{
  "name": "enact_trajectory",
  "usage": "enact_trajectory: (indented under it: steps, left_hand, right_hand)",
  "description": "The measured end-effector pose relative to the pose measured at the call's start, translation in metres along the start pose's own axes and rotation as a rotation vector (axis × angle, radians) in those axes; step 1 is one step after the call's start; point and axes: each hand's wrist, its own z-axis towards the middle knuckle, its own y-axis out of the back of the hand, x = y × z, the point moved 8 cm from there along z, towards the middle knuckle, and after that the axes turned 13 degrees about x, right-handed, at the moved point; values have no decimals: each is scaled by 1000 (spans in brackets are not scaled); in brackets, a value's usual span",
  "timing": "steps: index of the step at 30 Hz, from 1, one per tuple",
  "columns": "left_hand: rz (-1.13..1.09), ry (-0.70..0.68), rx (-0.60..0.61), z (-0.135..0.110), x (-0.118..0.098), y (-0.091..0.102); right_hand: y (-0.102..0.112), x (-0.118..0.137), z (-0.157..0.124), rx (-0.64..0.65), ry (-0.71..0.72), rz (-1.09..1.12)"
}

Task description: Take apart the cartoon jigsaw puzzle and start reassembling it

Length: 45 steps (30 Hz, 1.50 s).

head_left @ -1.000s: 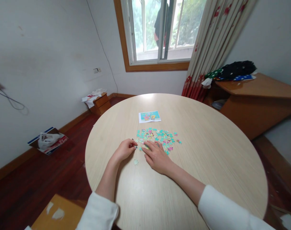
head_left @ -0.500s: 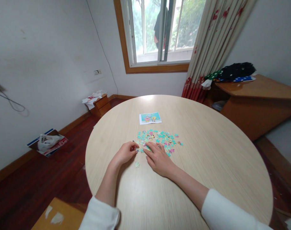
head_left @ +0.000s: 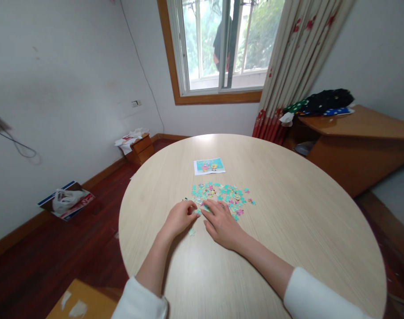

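Small jigsaw puzzle pieces (head_left: 229, 191), mostly turquoise with some pink and yellow, lie loosely spread on the round table (head_left: 275, 186). My left hand (head_left: 180, 218) is at their near left edge, its fingers curled and thumb and forefinger closed at a turquoise piece, which they partly hide. Close by on the right, my right hand (head_left: 224, 225) rests palm down with fingers stretched over the near pieces, covering some of them. One pale green puzzle piece (head_left: 191, 231) lies apart, just below my left hand.
Beyond the pieces lies a picture card (head_left: 209, 166) with cartoon figures on turquoise. A wooden desk (head_left: 361, 128) with cloths stands at the right, by the curtain (head_left: 288, 66). On the floor at left, a plastic bag (head_left: 67, 199) sits on a flat printed box.
My left hand has shifted slightly right, nearer my right hand, its fingertips now at a turquoise piece. My right hand stays nearly in place over the pieces. The view has tilted slightly.
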Motion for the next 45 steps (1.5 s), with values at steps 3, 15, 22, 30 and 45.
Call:
enact_trajectory:
  steps: [3,15,22,30,45]
  left_hand:
    - [13,-24,-16,1,1,0]
    - [-4,-52,-17,3,10,-2]
    - [7,-66,-27,4,10,-1]
    - [-48,-89,-53,1,4,2]
    - [-9,-96,-40,-1,-1,1]
  right_hand:
    - [0,2,-1,-22,37,-1]
    - [12,-10,-13,-147,-64,-68]
    - [7,-4,-14,-84,10,-42]
    - [4,-1,-11,14,4,-37]
    - [4,-2,-10,28,-11,-39]
